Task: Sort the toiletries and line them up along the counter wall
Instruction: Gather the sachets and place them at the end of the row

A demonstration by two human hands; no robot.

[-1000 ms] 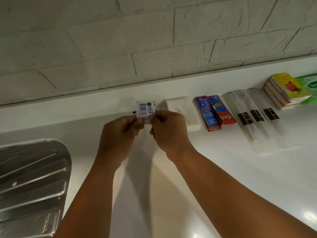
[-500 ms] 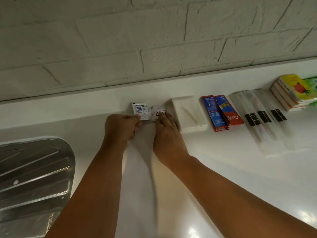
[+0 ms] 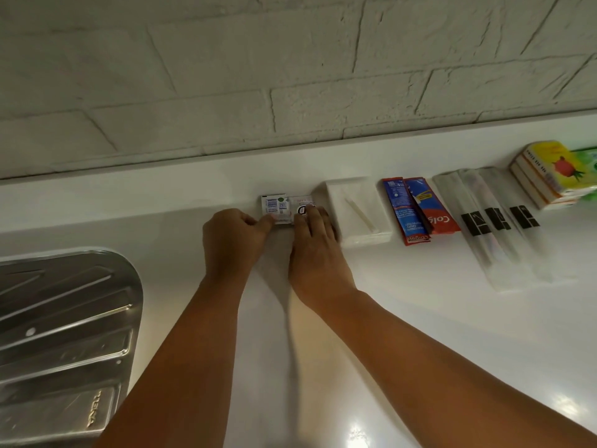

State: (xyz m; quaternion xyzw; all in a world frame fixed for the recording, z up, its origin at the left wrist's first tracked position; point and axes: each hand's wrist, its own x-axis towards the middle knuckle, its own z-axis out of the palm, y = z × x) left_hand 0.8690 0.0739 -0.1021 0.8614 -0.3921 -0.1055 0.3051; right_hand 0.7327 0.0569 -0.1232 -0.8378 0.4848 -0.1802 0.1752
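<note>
Two small white sachets lie side by side on the white counter (image 3: 420, 318) near the wall. The left sachet (image 3: 274, 204) shows a barcode; my left hand (image 3: 232, 244) pinches its near edge with curled fingers. The right sachet (image 3: 302, 203) has pink print, and my right hand (image 3: 315, 250) lies flat on it with fingers spread. To the right runs a row: a white flat packet (image 3: 355, 208), two red-and-blue toothpaste sachets (image 3: 416, 210), three clear toothbrush sleeves (image 3: 497, 227), and a stack of yellow soap boxes (image 3: 549, 173).
A stainless-steel sink drainboard (image 3: 61, 334) fills the lower left. A painted brick wall (image 3: 290, 66) rises behind the counter's raised back ledge. A green pack (image 3: 586, 160) shows at the far right edge behind the yellow boxes.
Both hands held the sachets lifted together a second ago. They have since lowered them onto the counter and set them side by side, the right hand flattening over its sachet.
</note>
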